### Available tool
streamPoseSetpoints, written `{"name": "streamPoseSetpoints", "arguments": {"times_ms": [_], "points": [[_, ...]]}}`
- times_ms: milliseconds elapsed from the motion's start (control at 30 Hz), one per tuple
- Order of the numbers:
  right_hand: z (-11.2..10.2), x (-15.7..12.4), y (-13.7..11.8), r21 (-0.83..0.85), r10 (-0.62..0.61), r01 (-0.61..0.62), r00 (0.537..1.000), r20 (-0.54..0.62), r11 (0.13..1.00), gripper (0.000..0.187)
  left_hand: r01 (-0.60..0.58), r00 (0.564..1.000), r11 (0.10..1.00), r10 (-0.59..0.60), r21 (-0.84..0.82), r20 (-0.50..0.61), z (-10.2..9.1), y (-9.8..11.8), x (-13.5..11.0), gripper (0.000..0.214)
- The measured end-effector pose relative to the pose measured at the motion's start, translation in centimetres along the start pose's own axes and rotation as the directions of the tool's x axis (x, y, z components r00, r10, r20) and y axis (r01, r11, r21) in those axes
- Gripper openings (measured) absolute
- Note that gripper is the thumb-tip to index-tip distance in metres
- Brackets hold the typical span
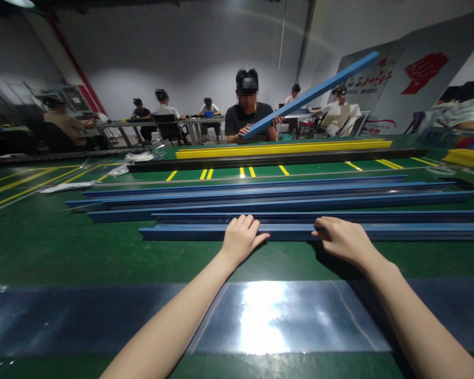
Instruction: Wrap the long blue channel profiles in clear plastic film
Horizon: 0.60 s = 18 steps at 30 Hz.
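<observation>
A long blue U-shaped channel (189, 232) lies across the table in front of me, its open side up. My left hand (242, 234) is hooked over its near wall, fingers reaching inside and the thumb stretched out along the front. Farther right, my right hand (342, 239) pinches the same near wall between curled fingers and thumb. The fingertips of both hands are partly hidden. More blue channels (118, 216) lie just behind, roughly parallel. Between my forearms and the table's near side, a wide clear plastic strip (300, 316) lies flat and reflects a bright light.
Beyond lie a black channel (150, 167) and a yellow channel (284, 150) on the green table (43, 252). Across from me a person (253, 110) holds up a slanted blue channel (316, 92). Crumpled plastic (140, 157) sits at the back left. Other people sit at tables behind.
</observation>
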State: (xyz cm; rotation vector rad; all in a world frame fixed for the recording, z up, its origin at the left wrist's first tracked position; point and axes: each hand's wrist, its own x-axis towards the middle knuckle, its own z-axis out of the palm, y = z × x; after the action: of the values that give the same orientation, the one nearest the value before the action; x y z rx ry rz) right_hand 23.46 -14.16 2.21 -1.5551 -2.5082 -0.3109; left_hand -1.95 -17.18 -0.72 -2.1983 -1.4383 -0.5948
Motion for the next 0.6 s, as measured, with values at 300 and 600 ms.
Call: {"name": "streamPoseSetpoints", "arguments": {"times_ms": [300, 600], "points": [[0.7, 0.4, -1.7, -0.046, -0.121, 0.117, 0.990, -0.076, 0.992, 0.032, -0.001, 1.000, 1.000, 0.001, 0.007, -0.019, 0.1, 0.0, 0.0, 0.039], [1.3, 0.7, -3.5, 0.002, -0.151, 0.154, 0.970, -0.190, 0.988, 0.023, 0.003, 1.000, 1.000, -0.003, -0.009, -0.005, 0.1, -0.1, -0.1, 0.038]]}}
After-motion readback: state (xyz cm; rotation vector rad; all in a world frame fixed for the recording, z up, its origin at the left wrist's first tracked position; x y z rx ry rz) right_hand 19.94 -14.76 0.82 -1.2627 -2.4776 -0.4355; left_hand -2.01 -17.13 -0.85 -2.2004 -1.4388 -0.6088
